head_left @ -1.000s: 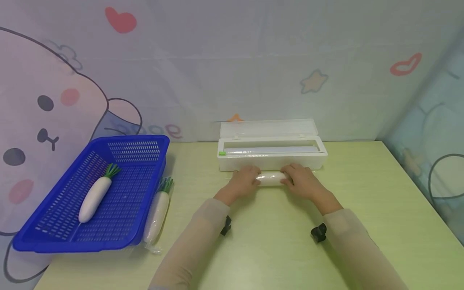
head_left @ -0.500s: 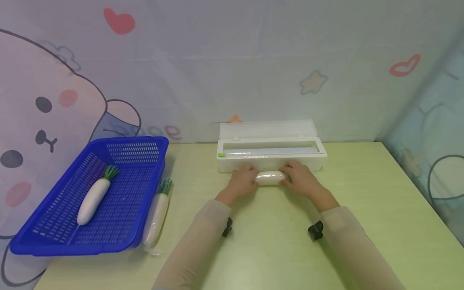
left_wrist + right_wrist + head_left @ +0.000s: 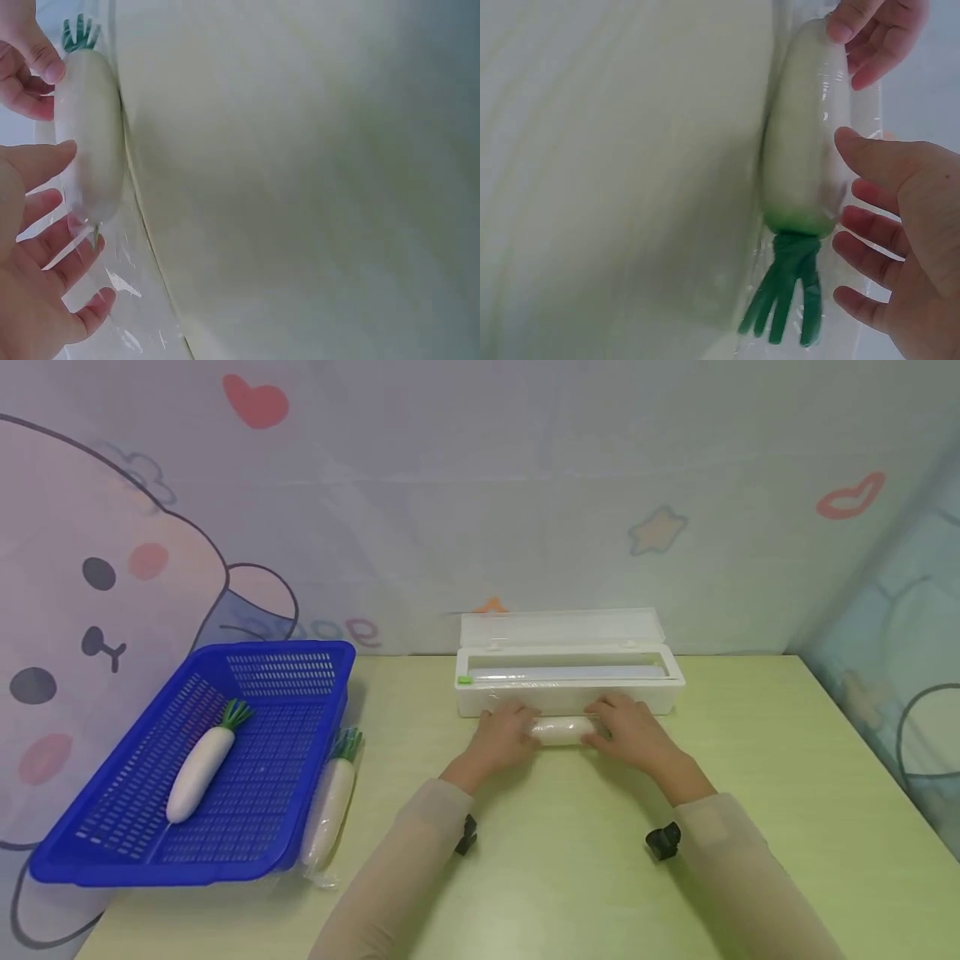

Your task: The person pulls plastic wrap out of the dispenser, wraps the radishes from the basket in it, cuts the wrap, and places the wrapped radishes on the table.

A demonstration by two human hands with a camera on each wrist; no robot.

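A white radish [image 3: 561, 731] with green leaf stubs lies sideways on the table, just in front of a white cling film box [image 3: 567, 699]. Clear film [image 3: 127, 300] covers it and spreads flat beyond its pointed tip. My left hand [image 3: 501, 735] holds the tip end, thumb on the near side and fingers beyond. At the leafy end my right hand [image 3: 628, 732] holds it in the same way, its thumb [image 3: 870, 154] against the near side. The green leaves [image 3: 791, 285] lie under the film.
The box's clear lid [image 3: 558, 628] stands raised, with a film roll [image 3: 566, 672] inside. At left a blue basket [image 3: 262, 802] contains a bare radish [image 3: 201, 772]. A film-wrapped radish [image 3: 330, 814] lies against the basket's right side. A printed cloth [image 3: 450, 485] hangs behind the table.
Both hands stay on the radish at nearly the same spot before the box. The whole head view shifts slightly from frame to frame.
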